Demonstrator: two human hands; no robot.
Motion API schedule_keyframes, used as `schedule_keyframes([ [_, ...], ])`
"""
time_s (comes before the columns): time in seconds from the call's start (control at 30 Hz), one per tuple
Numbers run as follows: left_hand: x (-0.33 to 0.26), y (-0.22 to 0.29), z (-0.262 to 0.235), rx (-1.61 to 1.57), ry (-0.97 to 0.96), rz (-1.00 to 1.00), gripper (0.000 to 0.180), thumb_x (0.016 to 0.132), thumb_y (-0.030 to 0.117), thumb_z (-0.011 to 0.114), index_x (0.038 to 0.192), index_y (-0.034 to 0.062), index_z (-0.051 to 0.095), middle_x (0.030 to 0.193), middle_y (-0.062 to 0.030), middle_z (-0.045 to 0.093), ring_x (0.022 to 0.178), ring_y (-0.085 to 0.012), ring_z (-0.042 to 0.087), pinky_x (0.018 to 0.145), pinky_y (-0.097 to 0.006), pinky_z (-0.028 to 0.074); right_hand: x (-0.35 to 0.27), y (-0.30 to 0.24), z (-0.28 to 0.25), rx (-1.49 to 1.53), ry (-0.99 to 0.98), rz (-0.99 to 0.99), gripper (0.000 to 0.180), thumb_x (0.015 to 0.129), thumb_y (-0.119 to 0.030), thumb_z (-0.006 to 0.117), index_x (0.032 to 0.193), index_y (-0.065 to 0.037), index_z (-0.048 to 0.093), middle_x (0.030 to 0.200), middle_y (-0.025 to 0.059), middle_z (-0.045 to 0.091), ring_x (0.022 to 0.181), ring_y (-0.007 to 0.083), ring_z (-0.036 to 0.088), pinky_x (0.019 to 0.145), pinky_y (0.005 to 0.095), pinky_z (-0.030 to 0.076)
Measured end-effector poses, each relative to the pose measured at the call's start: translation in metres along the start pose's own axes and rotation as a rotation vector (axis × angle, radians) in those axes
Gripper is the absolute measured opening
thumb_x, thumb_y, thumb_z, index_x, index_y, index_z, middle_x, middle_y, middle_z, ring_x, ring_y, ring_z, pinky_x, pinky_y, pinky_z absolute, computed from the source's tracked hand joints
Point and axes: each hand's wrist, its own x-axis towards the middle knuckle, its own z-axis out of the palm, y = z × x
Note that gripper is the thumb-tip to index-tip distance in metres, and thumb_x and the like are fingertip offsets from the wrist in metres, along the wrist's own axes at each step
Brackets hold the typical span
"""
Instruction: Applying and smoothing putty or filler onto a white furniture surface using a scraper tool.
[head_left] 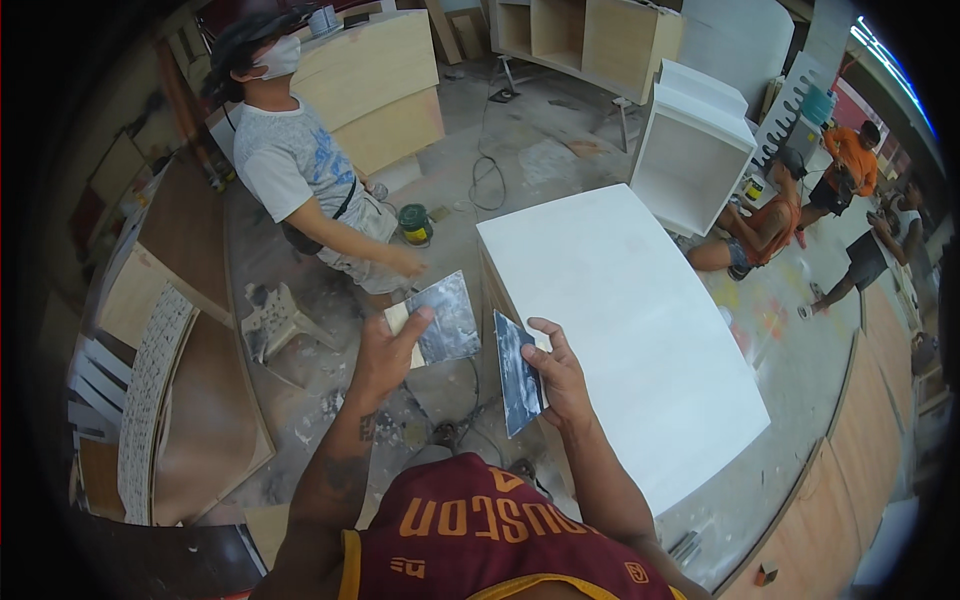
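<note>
Left hand: we see it pinching a grey, dusty sanding sheet.
Right hand: it clasps a second dark sheet beside the white painted cabinet.

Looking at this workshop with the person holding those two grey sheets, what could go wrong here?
The left hand pinches one grey sheet only by its edge, so it might slip. The right hand holds a second sheet close to the white panel, whose surface could get scuffed. A cable snakes across the dusty floor, a likely trip hazard.
</note>
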Motion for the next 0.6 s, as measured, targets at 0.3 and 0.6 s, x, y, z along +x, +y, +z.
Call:
schedule_keyframes([
  [0.3, 0.006, -0.003, -0.003, -0.033, -0.135, 0.082, 0.028, 0.097, 0.023, 0.065, 0.110, -0.0014, 0.063, 0.095, -0.0002, 0.066, 0.079, -0.0074, 0.059, 0.070, -0.024, 0.047, -0.004, 0.061, -0.027, 0.216, -0.100, 0.387, 0.029, 0.100, -0.040, 0.055, 0.105, -0.012, 0.059, 0.067, -0.0010, 0.052, 0.039, 0.0083, 0.042, 0.035, 0.0225, 0.036],
  [0.6, -0.006, -0.012, -0.037, 0.010, -0.241, 0.052, 0.024, 0.095, 0.024, 0.069, 0.093, 0.0008, 0.068, 0.080, 0.0028, 0.064, 0.073, -0.0057, 0.055, 0.064, -0.024, 0.045, -0.013, 0.079, 0.000, -0.115, -0.094, 0.185, 0.029, 0.102, -0.040, 0.054, 0.092, -0.013, 0.057, 0.066, -0.0044, 0.051, 0.048, 0.0061, 0.046, 0.040, 0.0207, 0.036],
])
